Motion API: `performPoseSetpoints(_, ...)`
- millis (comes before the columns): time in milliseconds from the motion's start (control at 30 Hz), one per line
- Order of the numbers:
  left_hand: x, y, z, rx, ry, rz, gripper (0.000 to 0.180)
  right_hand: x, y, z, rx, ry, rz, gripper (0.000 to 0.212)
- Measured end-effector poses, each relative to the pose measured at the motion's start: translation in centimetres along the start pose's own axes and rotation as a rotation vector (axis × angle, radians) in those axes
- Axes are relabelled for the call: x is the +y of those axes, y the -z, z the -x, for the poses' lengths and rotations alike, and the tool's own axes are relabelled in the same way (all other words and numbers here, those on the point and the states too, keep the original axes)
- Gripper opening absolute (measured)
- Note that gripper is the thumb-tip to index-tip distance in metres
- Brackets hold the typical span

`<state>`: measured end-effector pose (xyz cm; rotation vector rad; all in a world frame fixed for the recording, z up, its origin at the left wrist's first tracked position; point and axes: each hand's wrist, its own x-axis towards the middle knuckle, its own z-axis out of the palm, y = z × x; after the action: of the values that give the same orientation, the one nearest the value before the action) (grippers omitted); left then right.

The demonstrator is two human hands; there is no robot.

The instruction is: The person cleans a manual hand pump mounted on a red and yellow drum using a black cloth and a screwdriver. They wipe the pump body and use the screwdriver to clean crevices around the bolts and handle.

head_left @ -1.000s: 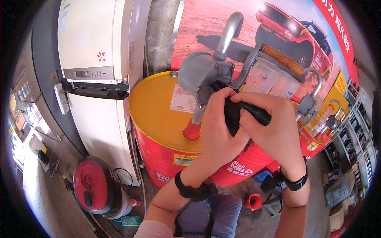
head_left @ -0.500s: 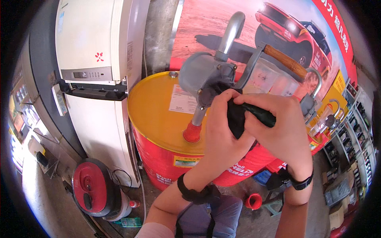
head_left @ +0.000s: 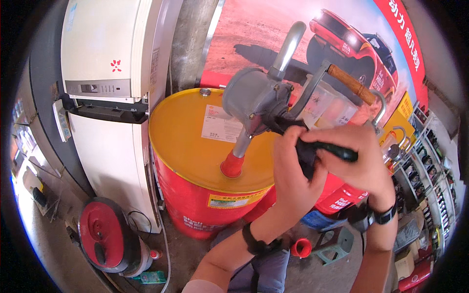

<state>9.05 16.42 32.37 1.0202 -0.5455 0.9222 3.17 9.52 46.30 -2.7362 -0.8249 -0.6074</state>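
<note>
My left hand (head_left: 296,168) is closed around a dark, crumpled cloth (head_left: 306,155) in front of the hand-crank drum pump (head_left: 261,100). The cloth's far end reaches up to the pump's crank hub; whether it touches it I cannot tell. My right hand (head_left: 356,149) is closed beside it, its fingers curled round a smooth, dark green, rod-like piece (head_left: 339,151) whose kind I cannot make out. The grey pump stands on a red drum with a yellow top (head_left: 190,151), its pipe entering a red collar (head_left: 232,165). A wooden crank grip (head_left: 351,84) rises above my hands.
At left stand a white cabinet-like appliance (head_left: 110,161) and a red-topped vacuum cleaner (head_left: 101,234). A red funnel (head_left: 301,247) and a green stool (head_left: 337,244) are on the floor below. Shelves of bottles (head_left: 430,180) line the right; a car poster (head_left: 273,39) hangs behind.
Both hands, with the cloth and green piece, have shifted slightly right and down in view. They sit a little farther from the pump body. The whole view has also shifted a little.
</note>
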Motion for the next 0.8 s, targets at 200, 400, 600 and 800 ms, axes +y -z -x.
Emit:
performPoseSetpoints(200,0.9,2.7,1.7,-0.309,0.091,-0.107,0.065,0.5,-5.2,4.8,0.324,-0.237,-0.16,0.031)
performPoseSetpoints(400,1.6,5.9,1.4,-0.333,-0.004,-0.237,0.061,0.0,-12.3,5.2,0.715,-0.393,-0.725,0.031)
performPoseSetpoints(600,0.0,10.1,-1.5,-0.247,-0.08,-0.298,0.046,-3.2,-18.0,2.8,0.861,-0.397,-0.999,0.035)
performPoseSetpoints(800,-0.8,12.3,-3.8,-0.288,-0.085,-0.371,0.039,-5.5,-20.5,0.9,0.87,-0.372,-0.952,0.036)
